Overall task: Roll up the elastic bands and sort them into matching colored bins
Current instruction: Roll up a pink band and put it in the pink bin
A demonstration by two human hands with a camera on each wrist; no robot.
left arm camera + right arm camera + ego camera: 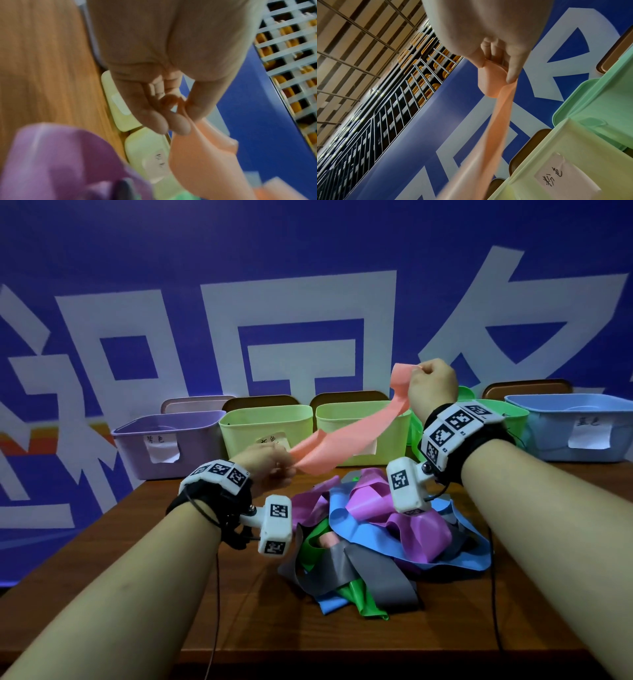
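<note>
Pink band (pixel 346 440) stretches between both hands, each end pinched in curled fingers (pixel 180 125).

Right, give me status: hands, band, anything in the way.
Left hand pinches pink band's low end; right hand grips high end. Band stretched in air above the band pile, unrolled. Nothing in the way.

I take this for a staged recording corner inside a big hall or arena, not a home. Behind my wooden table (pixel 205 594) stands a blue banner (pixel 308 251) with huge white characters. Above it, the wrist views show railings (pixel 385 115) and rows of orange seats (pixel 426 44) under a slatted ceiling (pixel 351 33). Bins (pixel 579 429) with handwritten paper labels (pixel 587 436) line the table's far edge.
</note>
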